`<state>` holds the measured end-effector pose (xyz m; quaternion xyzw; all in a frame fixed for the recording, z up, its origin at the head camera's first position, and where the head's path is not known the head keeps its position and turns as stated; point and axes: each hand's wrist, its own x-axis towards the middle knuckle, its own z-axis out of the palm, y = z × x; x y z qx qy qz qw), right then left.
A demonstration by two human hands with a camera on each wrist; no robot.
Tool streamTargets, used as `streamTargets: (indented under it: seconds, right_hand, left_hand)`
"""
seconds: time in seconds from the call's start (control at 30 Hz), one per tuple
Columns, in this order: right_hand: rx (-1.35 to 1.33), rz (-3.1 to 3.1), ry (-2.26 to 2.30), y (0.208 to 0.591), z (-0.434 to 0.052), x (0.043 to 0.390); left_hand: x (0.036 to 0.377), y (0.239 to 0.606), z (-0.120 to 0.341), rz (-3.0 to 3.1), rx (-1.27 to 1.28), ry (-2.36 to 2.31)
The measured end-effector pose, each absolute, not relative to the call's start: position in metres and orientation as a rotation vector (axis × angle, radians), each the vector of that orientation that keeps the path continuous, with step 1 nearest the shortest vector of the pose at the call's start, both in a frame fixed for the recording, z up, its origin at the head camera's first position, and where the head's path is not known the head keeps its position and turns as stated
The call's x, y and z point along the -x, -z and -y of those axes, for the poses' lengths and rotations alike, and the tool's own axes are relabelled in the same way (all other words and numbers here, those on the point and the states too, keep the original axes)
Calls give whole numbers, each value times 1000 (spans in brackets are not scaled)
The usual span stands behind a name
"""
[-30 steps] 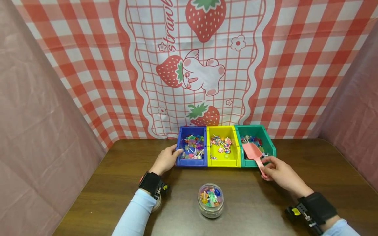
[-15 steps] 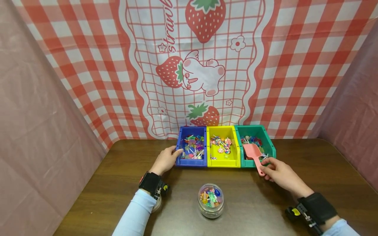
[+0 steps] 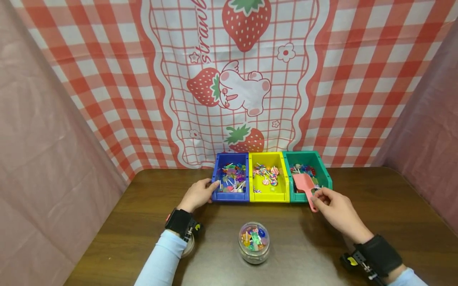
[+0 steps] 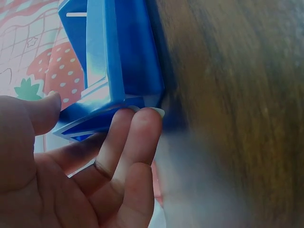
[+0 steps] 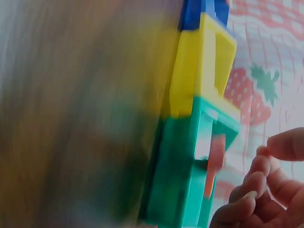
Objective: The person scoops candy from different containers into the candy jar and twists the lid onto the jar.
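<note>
My left hand (image 3: pixel 196 194) grips the near left corner of the blue bin (image 4: pixel 137 47), thumb over the side rim and fingers against the outside. A pink scoop (image 3: pixel 305 184) lies in the green bin (image 5: pixel 175 175), its handle jutting out over the front lip. My right hand (image 5: pixel 266 190) is beside that handle, thumb meeting fingertips with nothing between them; a gap to the scoop shows in the right wrist view. Small candy-like pieces lie in the blue and green bins, and swirl lollipops (image 3: pixel 273 176) in the yellow bin (image 3: pixel 270 197).
A glass jar (image 3: pixel 254 254) filled with colourful candy pieces stands on the wooden table (image 3: pixel 293 254) in front of the bins. Partly hidden under the left forearm is a round, pale-rimmed object (image 3: pixel 189 246). A strawberry-print cloth (image 3: pixel 247 91) hangs right behind the bins.
The right hand has let go of the scoop and come up off its handle. The scoop has settled in the green bin. The left hand stays on the blue bin.
</note>
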<state>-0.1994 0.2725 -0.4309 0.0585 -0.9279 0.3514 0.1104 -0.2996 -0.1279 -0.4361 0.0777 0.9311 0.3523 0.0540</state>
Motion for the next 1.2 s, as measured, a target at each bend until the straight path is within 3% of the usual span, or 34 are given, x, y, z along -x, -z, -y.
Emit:
streamTargets:
  seconds: [0.57, 0.83, 1.2]
  right_hand:
    - [-1018, 2807, -1230, 434, -211, 170]
    - [-1089, 2837, -1290, 440, -191, 166]
    - [-1064, 2903, -1265, 444, -179, 170]
  left_hand:
    - [275, 424, 137, -2852, -369, -790]
    - [256, 414, 153, -2893, -466, -624]
    - [204, 413, 190, -2836, -625, -361]
